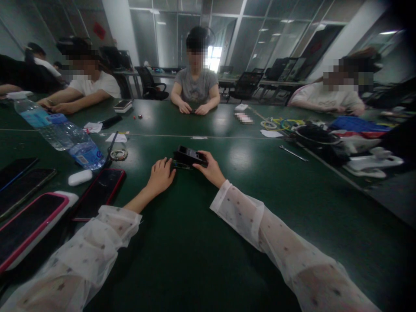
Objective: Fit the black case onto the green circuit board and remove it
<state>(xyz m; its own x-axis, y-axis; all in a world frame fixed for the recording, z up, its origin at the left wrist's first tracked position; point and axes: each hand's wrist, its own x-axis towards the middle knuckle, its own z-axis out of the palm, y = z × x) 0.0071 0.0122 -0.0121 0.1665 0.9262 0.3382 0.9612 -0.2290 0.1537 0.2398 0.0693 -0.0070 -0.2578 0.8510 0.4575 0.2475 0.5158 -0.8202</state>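
My right hand [209,168] grips the right end of a black plastic casing [188,154], thumb on the near side and fingers behind. The casing is held tilted just above the green table, its openings facing up. Beneath it shows a thin circuit board [182,165], mostly covered by the casing. My left hand [160,175] is at the board's left end, with thumb and forefinger closed about its edge; the exact contact is small and dim. Both forearms are in sheer white sleeves with dark stars.
To the left lie a red-edged phone [100,193], a white earbud case [80,177], a pink-rimmed phone [34,225] and tilted water bottles [76,138]. A wrench [293,153], cables [279,123] and a white tool [373,162] are at right. Several people sit around the table.
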